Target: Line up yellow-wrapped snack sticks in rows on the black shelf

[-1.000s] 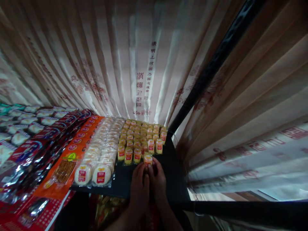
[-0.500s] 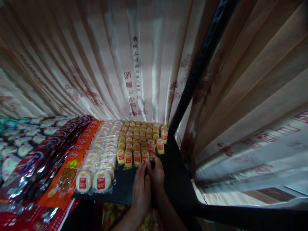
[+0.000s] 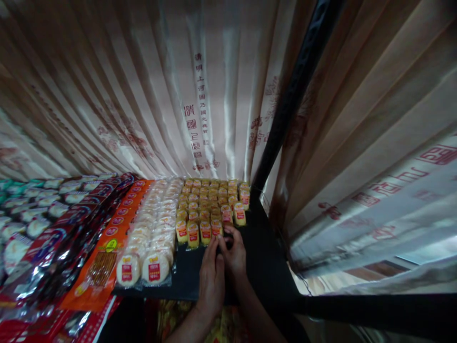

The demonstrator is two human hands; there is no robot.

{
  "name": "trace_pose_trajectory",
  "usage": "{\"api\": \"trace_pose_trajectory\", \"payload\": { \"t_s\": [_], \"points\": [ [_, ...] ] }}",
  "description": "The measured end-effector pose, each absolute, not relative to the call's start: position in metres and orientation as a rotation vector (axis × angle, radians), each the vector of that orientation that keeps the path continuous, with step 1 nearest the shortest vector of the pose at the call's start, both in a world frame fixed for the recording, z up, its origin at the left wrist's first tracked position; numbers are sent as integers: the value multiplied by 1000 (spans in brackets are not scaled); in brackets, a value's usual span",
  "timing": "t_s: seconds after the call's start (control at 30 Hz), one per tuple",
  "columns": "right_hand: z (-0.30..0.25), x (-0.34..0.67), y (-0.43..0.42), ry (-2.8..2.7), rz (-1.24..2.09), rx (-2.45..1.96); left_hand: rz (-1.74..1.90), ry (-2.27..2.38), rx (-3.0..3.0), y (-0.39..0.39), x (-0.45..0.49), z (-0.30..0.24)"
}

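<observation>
Small yellow packaged cakes (image 3: 193, 233) with red labels stand in several rows on a black shelf (image 3: 189, 281). My left hand (image 3: 212, 276) is at the front row, its fingers close together and its fingertips at the lower edge of one packaged cake (image 3: 216, 226). Close against it on the right, my right hand (image 3: 235, 255) has curled fingers at the same cake's lower right corner. Both hands appear closed on that cake, though their fingertips partly hide the contact. Another packaged cake (image 3: 240, 214) stands just beyond my right hand.
Left of the cakes lie two rows of round white packaged cakes (image 3: 155, 267), an orange snack bag (image 3: 91, 271) and dark shiny packets (image 3: 39, 257). A black upright post (image 3: 285, 114) rises at the back right corner. Pleated printed curtains (image 3: 214, 85) hang behind and to the right.
The view has shifted slightly, so the goods sit a little further right in the picture. Both hands stay at the same front-row cake, with little visible change in their fingers.
</observation>
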State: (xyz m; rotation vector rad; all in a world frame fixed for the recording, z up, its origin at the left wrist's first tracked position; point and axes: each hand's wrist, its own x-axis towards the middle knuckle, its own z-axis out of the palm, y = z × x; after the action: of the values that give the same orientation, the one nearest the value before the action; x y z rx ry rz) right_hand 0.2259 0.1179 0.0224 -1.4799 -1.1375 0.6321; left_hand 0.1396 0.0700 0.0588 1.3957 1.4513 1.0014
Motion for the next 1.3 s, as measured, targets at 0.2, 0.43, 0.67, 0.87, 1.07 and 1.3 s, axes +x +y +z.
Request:
{"api": "trace_pose_trajectory", "payload": {
  "t_s": [0.2, 0.43, 0.67, 0.87, 1.07, 1.3],
  "points": [
    [29, 222, 116, -1130, 604, -1472, 1008, 1420, 1407, 73, 136, 55],
    [35, 220, 113, -1171, 578, -1450, 1035, 1387, 1470, 73, 134, 49],
    [34, 216, 111, -1122, 562, -1417, 1106, 1370, 1499, 67, 128, 43],
    [36, 213, 111, -1113, 420, -1398, 1182, 1333, 1538, 51, 115, 56],
    [39, 209, 96, -1068, 413, -1376, 1065, 1271, 1589, 17, 82, 67],
    [44, 205, 46, -979, 508, -1404, 738, 1269, 1640, -26, 62, 38]
  ]
}}
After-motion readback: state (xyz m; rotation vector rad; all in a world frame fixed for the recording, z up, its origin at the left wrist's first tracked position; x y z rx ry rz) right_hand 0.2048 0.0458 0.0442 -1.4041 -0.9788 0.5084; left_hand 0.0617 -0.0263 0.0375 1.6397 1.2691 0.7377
